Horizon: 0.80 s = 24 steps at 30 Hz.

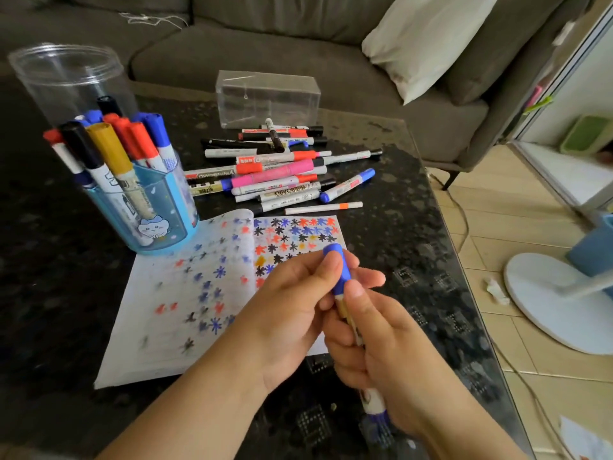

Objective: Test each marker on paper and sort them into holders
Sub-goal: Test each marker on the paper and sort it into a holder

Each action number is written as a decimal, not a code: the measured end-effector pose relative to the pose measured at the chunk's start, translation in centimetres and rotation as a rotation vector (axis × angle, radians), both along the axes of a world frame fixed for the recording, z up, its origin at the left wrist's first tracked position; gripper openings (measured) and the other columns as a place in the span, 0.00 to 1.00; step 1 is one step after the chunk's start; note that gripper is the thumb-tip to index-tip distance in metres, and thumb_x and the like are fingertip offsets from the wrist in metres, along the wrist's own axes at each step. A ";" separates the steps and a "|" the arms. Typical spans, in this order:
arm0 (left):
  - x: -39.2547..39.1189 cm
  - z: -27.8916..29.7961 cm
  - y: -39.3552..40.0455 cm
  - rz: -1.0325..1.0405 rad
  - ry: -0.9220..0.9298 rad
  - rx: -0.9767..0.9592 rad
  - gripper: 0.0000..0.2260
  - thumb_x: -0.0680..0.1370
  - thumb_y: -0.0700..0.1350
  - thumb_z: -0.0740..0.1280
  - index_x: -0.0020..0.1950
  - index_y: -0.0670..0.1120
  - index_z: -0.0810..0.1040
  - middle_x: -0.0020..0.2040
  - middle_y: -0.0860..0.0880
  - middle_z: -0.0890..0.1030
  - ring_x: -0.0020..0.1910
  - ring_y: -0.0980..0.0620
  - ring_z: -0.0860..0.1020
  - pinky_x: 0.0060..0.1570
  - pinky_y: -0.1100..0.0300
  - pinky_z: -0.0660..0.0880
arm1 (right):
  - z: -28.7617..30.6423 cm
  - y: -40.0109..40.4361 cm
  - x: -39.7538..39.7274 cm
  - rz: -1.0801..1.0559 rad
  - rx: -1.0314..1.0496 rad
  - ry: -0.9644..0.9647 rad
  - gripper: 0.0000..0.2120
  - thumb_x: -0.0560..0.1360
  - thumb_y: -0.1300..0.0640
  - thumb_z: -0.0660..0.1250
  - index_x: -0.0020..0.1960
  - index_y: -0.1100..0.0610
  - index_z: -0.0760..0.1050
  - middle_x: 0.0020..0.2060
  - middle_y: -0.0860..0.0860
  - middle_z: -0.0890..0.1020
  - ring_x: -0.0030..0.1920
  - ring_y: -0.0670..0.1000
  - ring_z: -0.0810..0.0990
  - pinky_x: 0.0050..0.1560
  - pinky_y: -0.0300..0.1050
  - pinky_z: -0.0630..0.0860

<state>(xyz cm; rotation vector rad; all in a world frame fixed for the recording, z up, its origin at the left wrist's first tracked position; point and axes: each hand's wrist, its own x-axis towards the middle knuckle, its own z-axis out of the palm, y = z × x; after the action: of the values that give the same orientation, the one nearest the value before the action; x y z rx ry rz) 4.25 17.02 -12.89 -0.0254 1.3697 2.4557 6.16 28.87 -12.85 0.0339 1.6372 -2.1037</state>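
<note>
I hold a blue-capped marker (pixel 341 272) over the right page of an open notebook (pixel 185 293) covered in star scribbles. My left hand (pixel 292 307) pinches the blue cap between thumb and fingers. My right hand (pixel 381 356) grips the white barrel below it, the marker's blue end sticking out under my palm. A pile of loose markers (pixel 282 171) lies on the table beyond the notebook. A blue pen holder (pixel 149 214) at the left is full of upright markers. Behind it stands a tall clear round holder (pixel 69 81).
A clear rectangular box (pixel 268 97) sits behind the marker pile. The dark speckled table (pixel 414 227) ends at the right, with a tiled floor, a white fan base (pixel 557 300) and cables beyond. A grey sofa with a white cushion (pixel 428 41) runs along the back.
</note>
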 end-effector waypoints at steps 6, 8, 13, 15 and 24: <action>0.5 -0.8 1.7 0.195 -0.015 -0.208 0.15 0.78 0.44 0.60 0.37 0.47 0.84 0.40 0.52 0.85 0.43 0.56 0.81 0.52 0.59 0.71 | -1.3 0.4 -0.3 -0.050 0.982 0.620 0.17 0.79 0.45 0.51 0.62 0.49 0.68 0.33 0.42 0.73 0.32 0.43 0.74 0.31 0.36 0.68; 0.7 -0.7 2.0 0.237 -0.036 -0.252 0.17 0.79 0.45 0.60 0.35 0.53 0.85 0.39 0.53 0.84 0.46 0.56 0.81 0.56 0.57 0.70 | -1.7 0.4 -0.3 -0.080 1.147 0.712 0.21 0.79 0.44 0.48 0.67 0.51 0.64 0.44 0.45 0.78 0.42 0.47 0.78 0.36 0.38 0.68; 0.7 -0.8 1.7 0.255 -0.039 -0.257 0.11 0.76 0.46 0.64 0.39 0.45 0.84 0.43 0.50 0.85 0.50 0.53 0.82 0.58 0.56 0.73 | -1.4 0.4 -0.3 -0.051 0.711 0.495 0.12 0.79 0.46 0.55 0.40 0.48 0.70 0.27 0.43 0.72 0.26 0.44 0.69 0.27 0.34 0.63; 0.7 -0.3 1.1 0.130 -0.024 -0.084 0.11 0.73 0.48 0.63 0.42 0.43 0.81 0.46 0.46 0.85 0.50 0.52 0.82 0.53 0.59 0.77 | -0.6 1.1 -0.2 -0.019 0.261 0.172 0.18 0.80 0.47 0.55 0.34 0.52 0.70 0.25 0.45 0.68 0.23 0.44 0.61 0.22 0.34 0.58; 1.0 0.6 1.4 0.110 -0.086 -0.130 0.09 0.77 0.45 0.59 0.44 0.42 0.76 0.44 0.45 0.85 0.44 0.51 0.83 0.36 0.64 0.77 | -0.2 0.4 0.3 0.027 0.359 0.237 0.13 0.80 0.48 0.54 0.41 0.54 0.67 0.25 0.44 0.66 0.22 0.42 0.61 0.24 0.36 0.58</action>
<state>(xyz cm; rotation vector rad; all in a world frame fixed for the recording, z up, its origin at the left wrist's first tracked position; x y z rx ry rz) 5.25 18.39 -12.28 -0.2398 1.5245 2.4180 6.47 29.28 -13.04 -0.1253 2.1259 -1.8243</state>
